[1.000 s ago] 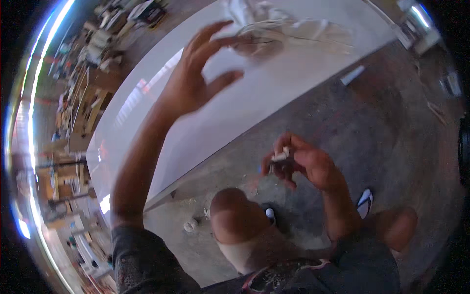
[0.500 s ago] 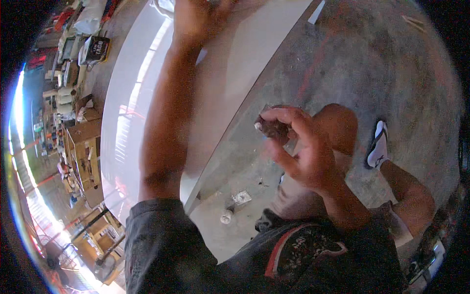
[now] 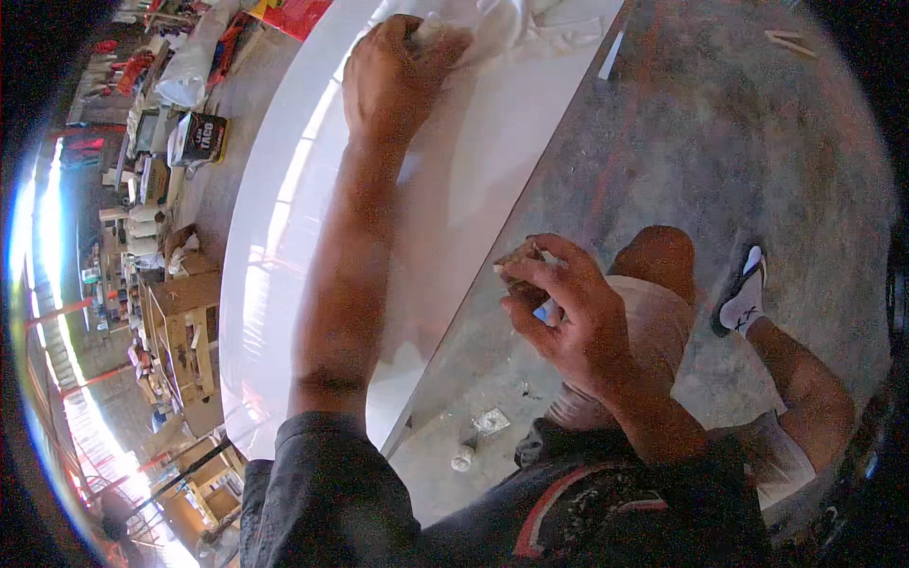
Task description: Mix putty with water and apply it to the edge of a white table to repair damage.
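My left hand point(image 3: 390, 80) is on the upper part of a large glossy white panel point(image 3: 426, 256), my arm stretched along it. Its fingers close round a pale wad, like cloth point(image 3: 440, 36), partly hidden by the hand. Just beyond lies crumpled whitish, thin material point(image 3: 540, 30), cloth or plastic film. My right hand point(image 3: 582, 317) is raised off the panel's right edge, above my bent leg. Between its thumb and fingers is a small brownish-grey crumpled piece point(image 3: 519, 263) with a pale tip; its kind is unclear. A bit of blue shows between these fingers.
On the grey concrete floor point(image 3: 682, 142) lie a small square plate point(image 3: 490, 420), a white cylindrical thing point(image 3: 463, 458) and wooden strips point(image 3: 792, 43). Left of the panel are a black box point(image 3: 201, 140), a wooden workbench point(image 3: 180, 331) and stacked materials. My foot in a sandal point(image 3: 743, 293) rests at right.
My left hand has come lower in the picture, so the pale wad and crumpled material now show. The view has shifted slightly. My right hand has turned a little, still holding the small piece.
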Motion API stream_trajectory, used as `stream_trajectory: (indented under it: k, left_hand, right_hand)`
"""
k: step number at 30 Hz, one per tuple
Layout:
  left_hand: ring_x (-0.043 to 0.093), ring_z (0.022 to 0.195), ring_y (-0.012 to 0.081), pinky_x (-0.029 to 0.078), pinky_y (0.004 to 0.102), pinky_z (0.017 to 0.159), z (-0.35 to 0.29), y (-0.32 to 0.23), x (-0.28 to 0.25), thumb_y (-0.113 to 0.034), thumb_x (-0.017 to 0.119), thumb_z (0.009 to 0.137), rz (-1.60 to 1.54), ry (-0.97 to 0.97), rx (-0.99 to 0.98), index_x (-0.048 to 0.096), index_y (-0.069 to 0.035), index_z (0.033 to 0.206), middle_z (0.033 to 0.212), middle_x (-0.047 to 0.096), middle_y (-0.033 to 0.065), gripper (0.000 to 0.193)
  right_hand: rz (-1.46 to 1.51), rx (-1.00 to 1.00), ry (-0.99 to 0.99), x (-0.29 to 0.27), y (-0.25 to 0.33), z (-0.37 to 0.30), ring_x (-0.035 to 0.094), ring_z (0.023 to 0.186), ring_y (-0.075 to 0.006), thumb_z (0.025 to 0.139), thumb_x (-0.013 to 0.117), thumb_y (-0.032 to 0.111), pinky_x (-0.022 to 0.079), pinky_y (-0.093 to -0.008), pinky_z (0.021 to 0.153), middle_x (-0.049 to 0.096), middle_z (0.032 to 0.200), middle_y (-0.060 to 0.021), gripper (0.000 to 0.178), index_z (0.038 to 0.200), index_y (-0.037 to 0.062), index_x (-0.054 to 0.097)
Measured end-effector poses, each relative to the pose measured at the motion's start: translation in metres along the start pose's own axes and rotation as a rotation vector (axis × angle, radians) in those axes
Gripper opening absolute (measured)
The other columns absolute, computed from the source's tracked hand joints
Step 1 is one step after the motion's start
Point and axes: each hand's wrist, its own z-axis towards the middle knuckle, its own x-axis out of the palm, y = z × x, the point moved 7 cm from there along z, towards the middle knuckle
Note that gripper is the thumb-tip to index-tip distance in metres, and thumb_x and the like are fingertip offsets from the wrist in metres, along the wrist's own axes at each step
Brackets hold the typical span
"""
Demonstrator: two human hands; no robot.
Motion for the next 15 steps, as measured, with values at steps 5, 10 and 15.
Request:
stream_trajectory:
  k: [5, 10, 15]
  left_hand:
    - [0.068, 0.113, 0.0418, 0.054, 0.0504, 0.099, -0.003, -0.016, -0.01, -0.053, 0.072, 0.091, -0.019, -0.145, 0.014, 0.073, -0.011, 0.122, 0.125, 0.071, 0.0193, 0.052]
    - [0.067, 0.115, 0.039, 0.054, 0.0469, 0.099, -0.009, -0.031, -0.025, -0.024, 0.073, 0.092, 0.064, -0.335, 0.306, 0.077, -0.012, 0.116, 0.13, 0.069, 0.0195, 0.027]
    - [0.072, 0.099, 0.0377, 0.056, 0.0468, 0.092, -0.001, -0.013, -0.007, -0.017, 0.072, 0.088, -0.062, -0.08, 0.08, 0.081, -0.008, 0.09, 0.101, 0.076, 0.0177, 0.013]
  right_hand:
    - [-0.045, 0.016, 0.0, -0.003, -0.004, 0.001, 0.073, 0.11, -0.0327, 0.084, 0.086, 0.01, 0.063, -0.039, 0.085, 0.065, 0.132, -0.0172, 0.041, 0.123, 0.0129, 0.072]
    - [-0.023, -0.026, -0.015, 0.001, -0.002, 0.002, 0.073, 0.11, -0.0336, 0.084, 0.087, 0.011, 0.062, -0.0392, 0.085, 0.066, 0.131, -0.017, 0.042, 0.122, 0.014, 0.072]
    - [-0.058, -0.037, -0.029, 0.005, 0.0, 0.004, 0.073, 0.109, -0.034, 0.083, 0.088, 0.012, 0.062, -0.0405, 0.085, 0.066, 0.132, -0.0175, 0.041, 0.121, 0.0148, 0.072]
